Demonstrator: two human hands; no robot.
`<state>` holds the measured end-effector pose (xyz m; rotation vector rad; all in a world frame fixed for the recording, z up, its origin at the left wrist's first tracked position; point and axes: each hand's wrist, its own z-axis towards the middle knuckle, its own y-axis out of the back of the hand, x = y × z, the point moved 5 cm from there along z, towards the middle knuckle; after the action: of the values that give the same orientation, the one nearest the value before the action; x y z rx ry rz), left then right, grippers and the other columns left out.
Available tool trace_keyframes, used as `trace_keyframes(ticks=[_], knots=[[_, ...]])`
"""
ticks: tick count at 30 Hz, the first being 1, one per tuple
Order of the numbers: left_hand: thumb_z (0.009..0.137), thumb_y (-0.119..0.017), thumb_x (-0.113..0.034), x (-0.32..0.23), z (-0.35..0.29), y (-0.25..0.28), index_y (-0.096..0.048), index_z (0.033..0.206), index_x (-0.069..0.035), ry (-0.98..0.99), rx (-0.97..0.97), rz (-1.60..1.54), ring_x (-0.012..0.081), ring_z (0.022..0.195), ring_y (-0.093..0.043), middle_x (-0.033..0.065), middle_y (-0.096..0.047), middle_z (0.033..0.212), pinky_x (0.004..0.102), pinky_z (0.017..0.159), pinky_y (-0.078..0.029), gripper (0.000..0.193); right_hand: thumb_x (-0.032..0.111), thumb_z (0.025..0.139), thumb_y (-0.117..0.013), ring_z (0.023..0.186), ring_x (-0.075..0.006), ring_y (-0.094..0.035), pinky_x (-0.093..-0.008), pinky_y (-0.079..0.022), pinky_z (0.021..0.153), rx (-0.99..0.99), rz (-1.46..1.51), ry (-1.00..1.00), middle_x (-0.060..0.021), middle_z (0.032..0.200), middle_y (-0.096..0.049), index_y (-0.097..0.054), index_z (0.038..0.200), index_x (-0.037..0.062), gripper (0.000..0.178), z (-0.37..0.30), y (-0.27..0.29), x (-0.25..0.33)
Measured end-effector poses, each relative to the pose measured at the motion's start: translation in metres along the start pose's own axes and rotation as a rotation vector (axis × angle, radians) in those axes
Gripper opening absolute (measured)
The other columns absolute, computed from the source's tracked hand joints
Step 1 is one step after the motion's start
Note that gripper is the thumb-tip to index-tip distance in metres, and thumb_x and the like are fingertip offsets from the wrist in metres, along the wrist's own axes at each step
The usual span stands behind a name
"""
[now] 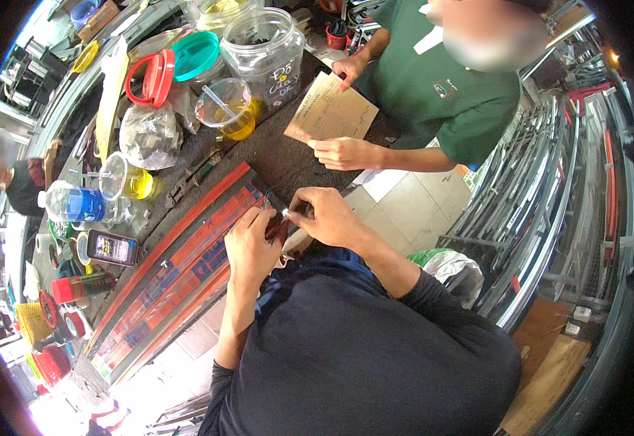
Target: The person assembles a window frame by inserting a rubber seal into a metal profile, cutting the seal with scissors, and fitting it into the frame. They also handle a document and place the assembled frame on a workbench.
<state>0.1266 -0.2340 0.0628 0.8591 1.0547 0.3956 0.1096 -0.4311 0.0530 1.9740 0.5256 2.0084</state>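
Viewing remotely. I'm noting a dark top (375, 349), left sleeve (219, 396) and right sleeve (437, 301) ending short of bare left hand (250, 243) and right hand (331, 216); blue cloth (339, 263) is showing in front.

Your head camera, the left of a side-by-side pair, looks down from above, your dark shirt (375, 349) near beneath it, your left hand (250, 243) and right hand (331, 218) around mid-frame. Its wide fisheye spans the workbench (270, 156), reaches a co-worker (448, 102) at upper right and bends the racks (527, 189) toward the rim.
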Motion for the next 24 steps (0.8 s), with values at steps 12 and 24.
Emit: trace_keyframes(ticks=[12,24], knots=[[0.083,-0.093,-0.01,-0.007,0.0,0.003,-0.083,0.111,-0.009,0.085,-0.024,-0.021,0.0342,0.093,-0.083,0.0105,-0.082,0.105,0.0443,0.079,-0.065,0.03,0.019,0.099,-0.092,0.081,-0.0272,-0.08,-0.0429,-0.062,0.078,-0.048,0.095,-0.171,-0.0179,0.091,-0.082,-0.079,0.105,-0.0026,0.026,-0.008,-0.007,-0.005],[0.079,-0.092,-0.007,-0.014,-0.005,0.007,-0.081,0.112,-0.008,0.021,-0.073,-0.034,0.0334,0.092,-0.082,0.0111,-0.08,0.103,0.0441,0.08,-0.066,0.035,0.029,0.105,-0.088,0.086,-0.0162,-0.072,-0.0407,-0.059,0.081,0.244,0.233,-0.217,-0.017,0.087,-0.081,-0.083,0.102,-0.0042,0.034,0.014,-0.017,-0.042]])
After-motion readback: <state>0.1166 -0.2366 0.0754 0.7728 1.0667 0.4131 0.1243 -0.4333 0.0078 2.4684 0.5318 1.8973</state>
